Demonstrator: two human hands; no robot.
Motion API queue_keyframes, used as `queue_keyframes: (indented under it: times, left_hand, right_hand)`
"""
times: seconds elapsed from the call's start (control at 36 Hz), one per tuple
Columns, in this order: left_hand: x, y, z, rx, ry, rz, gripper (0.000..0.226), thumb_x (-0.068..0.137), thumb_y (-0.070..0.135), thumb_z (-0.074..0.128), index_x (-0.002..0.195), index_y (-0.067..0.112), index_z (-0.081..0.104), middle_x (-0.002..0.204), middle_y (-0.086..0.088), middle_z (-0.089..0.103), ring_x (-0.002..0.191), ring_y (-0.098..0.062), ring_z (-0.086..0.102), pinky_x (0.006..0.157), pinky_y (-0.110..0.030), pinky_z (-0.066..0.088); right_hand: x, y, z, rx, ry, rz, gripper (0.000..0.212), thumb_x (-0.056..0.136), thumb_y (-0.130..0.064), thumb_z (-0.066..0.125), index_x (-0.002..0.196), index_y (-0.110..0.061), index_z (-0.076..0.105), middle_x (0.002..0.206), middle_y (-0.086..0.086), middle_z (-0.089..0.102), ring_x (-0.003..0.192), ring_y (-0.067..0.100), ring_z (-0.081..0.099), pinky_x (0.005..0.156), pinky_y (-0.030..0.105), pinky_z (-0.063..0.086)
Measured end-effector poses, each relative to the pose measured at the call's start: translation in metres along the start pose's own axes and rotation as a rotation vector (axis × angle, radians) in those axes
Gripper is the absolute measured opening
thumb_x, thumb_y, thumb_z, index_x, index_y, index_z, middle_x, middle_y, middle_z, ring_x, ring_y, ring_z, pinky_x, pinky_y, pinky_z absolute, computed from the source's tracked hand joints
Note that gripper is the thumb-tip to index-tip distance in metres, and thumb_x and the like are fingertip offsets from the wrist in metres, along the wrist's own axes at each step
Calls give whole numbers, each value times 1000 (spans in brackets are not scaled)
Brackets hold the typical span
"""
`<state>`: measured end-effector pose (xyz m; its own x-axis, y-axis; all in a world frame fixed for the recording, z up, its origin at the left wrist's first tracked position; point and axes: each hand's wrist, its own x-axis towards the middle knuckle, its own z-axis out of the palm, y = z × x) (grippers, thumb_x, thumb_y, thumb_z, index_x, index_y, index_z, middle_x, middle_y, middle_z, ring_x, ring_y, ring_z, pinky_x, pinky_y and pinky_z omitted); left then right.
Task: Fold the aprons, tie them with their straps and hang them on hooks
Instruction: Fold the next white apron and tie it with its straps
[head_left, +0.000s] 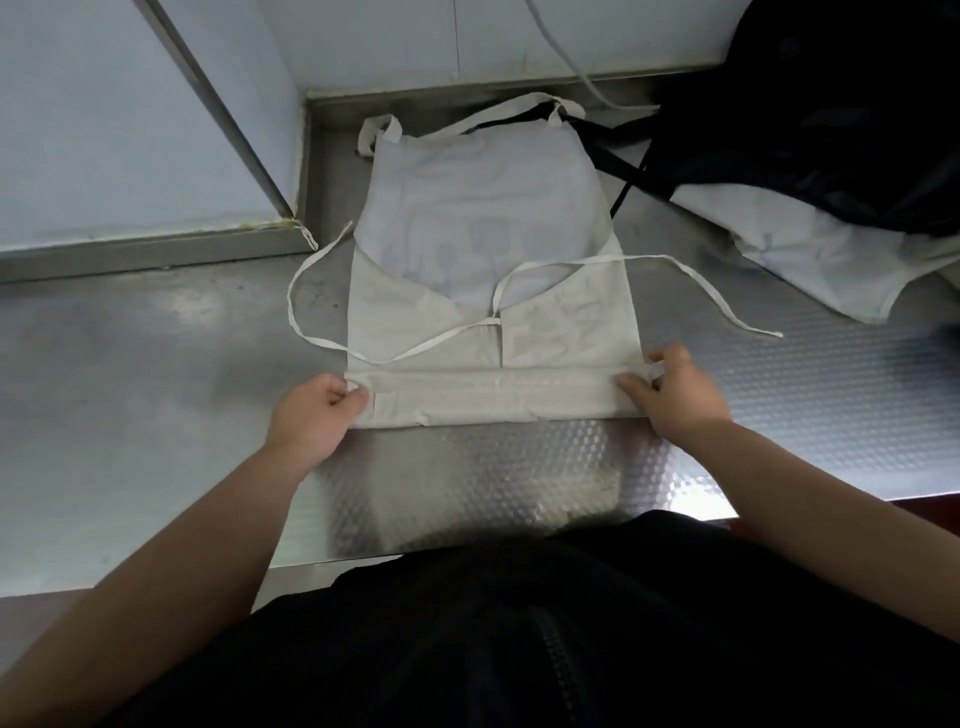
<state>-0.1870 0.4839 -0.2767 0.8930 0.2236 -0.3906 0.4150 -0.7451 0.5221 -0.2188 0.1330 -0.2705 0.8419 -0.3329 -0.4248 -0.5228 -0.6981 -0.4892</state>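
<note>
1. Now the apron (488, 218) lies flat on the counter (156, 374), top at its far edge, near hem folded into a band.
2. Left grip (317, 410) pinches the band's left end.
3. Right grip (675, 389) pinches its right end.

Wears a loose black top (415, 654). A dark zip (558, 660) runs down its front, teeth faintly visible. Left grip (317, 415) and right grip (680, 395) bare; forearms (197, 535) bare to the frame edge.

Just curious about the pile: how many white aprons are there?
2. One apron lies on the table, gripped by left hand and right hand; another apron is crumpled at right under dark fabric, possibly hiding more.
</note>
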Motion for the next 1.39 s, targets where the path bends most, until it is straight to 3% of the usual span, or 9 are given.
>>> queue_keyframes:
  times: [0.14,0.28,0.56,0.72,0.86,1.0,1.06,1.17,1.39]
  left_hand:
    - [-5,7,14,190,147,28,31,88,27,59,111,7,54,110,-15,60,105,-34,54,82,-38,43]
    - [-8,-3,18,250,148,542,38,78,-3,50,111,7,65,115,-14,60,100,-37,60,87,-43,48]
    - [1,2,8,445,37,691,38,78,35,36,82,18,70,75,0,65,69,-27,64,65,-34,48]
    - [1,17,19,512,50,859,44,67,22,35,92,20,71,104,-4,63,94,-22,49,76,-37,49]
    - [4,35,17,592,-197,704,65,74,24,40,138,25,45,151,3,31,137,-19,26,108,-39,27]
    - [10,33,20,617,-216,682,77,69,32,23,145,22,34,152,7,28,139,-18,26,109,-33,22]
    - [11,32,20,601,-214,674,82,66,37,16,144,21,36,151,6,31,138,-18,28,109,-34,24]
    - [11,32,20,570,-205,668,78,68,33,22,143,19,37,151,6,31,137,-18,29,108,-33,23]
    - [9,29,22,550,-113,638,71,69,30,30,136,15,50,143,3,45,130,-23,41,105,-36,30]
  right_hand:
    - [1,-10,7,-313,47,-7,44,96,-44,43,125,-11,37,112,16,60,101,36,56,71,35,37]
    - [3,-8,9,-488,58,-216,37,98,-40,39,118,-12,52,124,12,47,113,35,45,91,41,39]
    - [5,-23,0,-715,-25,-477,39,92,-51,39,82,-22,63,95,-2,56,101,22,51,92,34,24]
    - [15,-47,7,-600,-196,-514,38,85,-27,53,122,-19,53,119,4,54,112,26,49,94,32,37]
    - [34,-87,12,-421,-212,-529,46,95,-23,44,141,-21,38,129,10,50,116,28,50,94,35,43]
    - [53,-122,30,-510,-334,-518,68,97,-11,36,147,-44,3,121,8,50,99,31,56,83,40,49]
    - [56,-133,35,-568,-374,-510,71,93,-4,34,147,-43,9,121,6,49,106,29,55,83,37,47]
    - [53,-137,39,-704,-260,-562,35,94,-10,34,125,-22,44,119,9,52,104,31,55,70,33,37]
    - [39,-101,21,-773,-150,-565,28,97,-28,32,115,-10,46,100,10,63,89,32,60,63,30,36]
